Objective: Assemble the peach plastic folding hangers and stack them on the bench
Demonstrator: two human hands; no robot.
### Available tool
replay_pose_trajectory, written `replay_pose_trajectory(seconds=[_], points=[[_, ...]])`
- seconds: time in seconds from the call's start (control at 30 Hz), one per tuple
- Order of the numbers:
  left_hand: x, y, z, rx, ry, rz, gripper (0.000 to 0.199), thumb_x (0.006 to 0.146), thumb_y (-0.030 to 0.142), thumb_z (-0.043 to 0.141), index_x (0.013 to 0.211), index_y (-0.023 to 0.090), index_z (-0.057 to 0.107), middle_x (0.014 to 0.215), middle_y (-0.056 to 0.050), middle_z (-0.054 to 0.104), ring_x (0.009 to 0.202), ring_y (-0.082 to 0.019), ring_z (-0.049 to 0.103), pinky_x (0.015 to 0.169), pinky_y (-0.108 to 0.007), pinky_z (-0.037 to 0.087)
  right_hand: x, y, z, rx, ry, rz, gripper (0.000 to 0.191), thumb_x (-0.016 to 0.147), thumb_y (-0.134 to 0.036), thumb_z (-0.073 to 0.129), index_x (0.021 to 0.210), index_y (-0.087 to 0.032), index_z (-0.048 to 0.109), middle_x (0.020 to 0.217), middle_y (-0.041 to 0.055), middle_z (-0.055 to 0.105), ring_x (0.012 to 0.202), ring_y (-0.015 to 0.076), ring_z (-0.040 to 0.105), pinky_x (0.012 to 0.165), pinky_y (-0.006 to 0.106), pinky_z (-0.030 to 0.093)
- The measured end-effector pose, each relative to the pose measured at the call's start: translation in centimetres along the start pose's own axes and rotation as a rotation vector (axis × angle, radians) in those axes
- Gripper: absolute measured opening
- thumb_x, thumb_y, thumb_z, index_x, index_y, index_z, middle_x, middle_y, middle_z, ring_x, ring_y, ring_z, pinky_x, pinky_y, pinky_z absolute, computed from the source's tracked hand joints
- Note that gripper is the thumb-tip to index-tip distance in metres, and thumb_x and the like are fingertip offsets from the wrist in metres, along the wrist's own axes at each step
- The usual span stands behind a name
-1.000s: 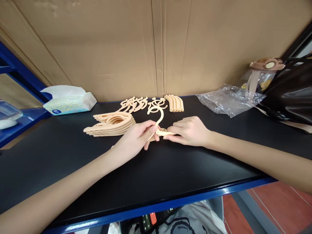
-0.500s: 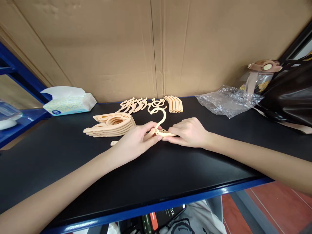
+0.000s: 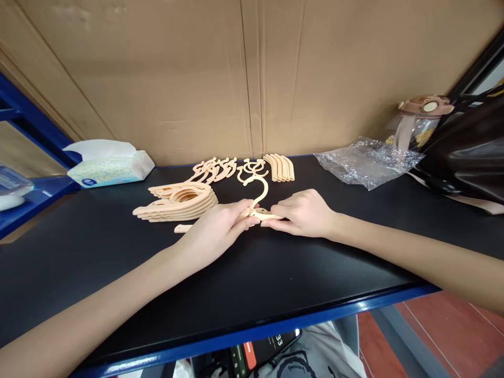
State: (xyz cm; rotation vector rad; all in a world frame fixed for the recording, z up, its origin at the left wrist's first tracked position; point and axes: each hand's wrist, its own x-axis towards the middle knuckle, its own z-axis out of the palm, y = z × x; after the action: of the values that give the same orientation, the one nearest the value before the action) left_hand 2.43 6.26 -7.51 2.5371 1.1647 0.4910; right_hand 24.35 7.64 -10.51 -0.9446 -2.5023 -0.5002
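A cream plastic clothes hanger is held between my two hands over the black tabletop, its hook pointing up. My left hand is closed around the hanger's left side, thumb and fingers close to the base of the hook. Part of an arm sticks out to the left past my left wrist. On the other side, my right hand pinches the short right arm near the joint. My fingers hide much of the joint.
Left of my hands lies a stack of cream hanger pieces. Loose hooks and curved arms lie along the cardboard wall. A tissue pack stands back left; a crumpled plastic bag, a bottle and a black bag are right.
My left hand has shifted slightly around the joint, and more of the arm shows left of my left wrist. My right hand keeps its pinch; the hook stays upright.
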Motion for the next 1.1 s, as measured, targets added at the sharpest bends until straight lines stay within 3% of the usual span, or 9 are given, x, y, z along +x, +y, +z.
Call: replay_pose_trajectory(seconds=[0.43,0.63,0.9,1.1], points=[[0.23,0.21,0.07,0.041,-0.028,-0.008,0.029,0.095,0.039,0.037,0.107,0.019,0.055,0.087,-0.002,0.067,0.076,-0.017,0.062,0.065,-0.026,0.042,-0.01,0.06,0.16,0.056,-0.032,0.026,0.057,0.093,-0.055,0.031,0.063,-0.018,0.063,0.051,-0.0011,0.056,0.044,0.0082,0.044,0.048,0.025,0.013],[0.11,0.16,0.21,0.071,-0.013,0.03,0.03,0.095,0.039,0.036,0.101,0.018,0.055,0.081,-0.001,0.064,0.068,-0.016,0.06,0.06,-0.025,0.04,-0.1,0.07,0.15,0.062,-0.043,0.038,0.06,0.093,-0.057,0.029,0.062,-0.017,0.062,0.051,-0.0009,0.055,0.044,0.0082,0.043,0.048,0.024,0.014],[-0.17,-0.19,0.17,0.194,-0.065,0.085,0.027,0.096,0.037,0.032,0.095,0.018,0.051,0.084,-0.003,0.063,0.073,-0.019,0.06,0.06,-0.026,0.039,-0.05,0.04,0.02,0.086,0.006,0.011,0.053,0.089,-0.056,0.039,0.059,-0.017,0.058,0.051,-0.0021,0.053,0.045,0.008,0.038,0.051,0.024,0.019],[-0.33,0.06,0.23,0.263,-0.1,0.103,0.026,0.097,0.037,0.031,0.089,0.019,0.048,0.081,-0.004,0.062,0.068,-0.019,0.059,0.057,-0.026,0.037,-0.04,0.15,-0.24,0.109,0.121,-0.053,0.044,0.087,-0.054,0.046,0.065,-0.017,0.059,0.055,-0.0019,0.054,0.053,0.0102,0.044,0.058,0.026,0.029]])
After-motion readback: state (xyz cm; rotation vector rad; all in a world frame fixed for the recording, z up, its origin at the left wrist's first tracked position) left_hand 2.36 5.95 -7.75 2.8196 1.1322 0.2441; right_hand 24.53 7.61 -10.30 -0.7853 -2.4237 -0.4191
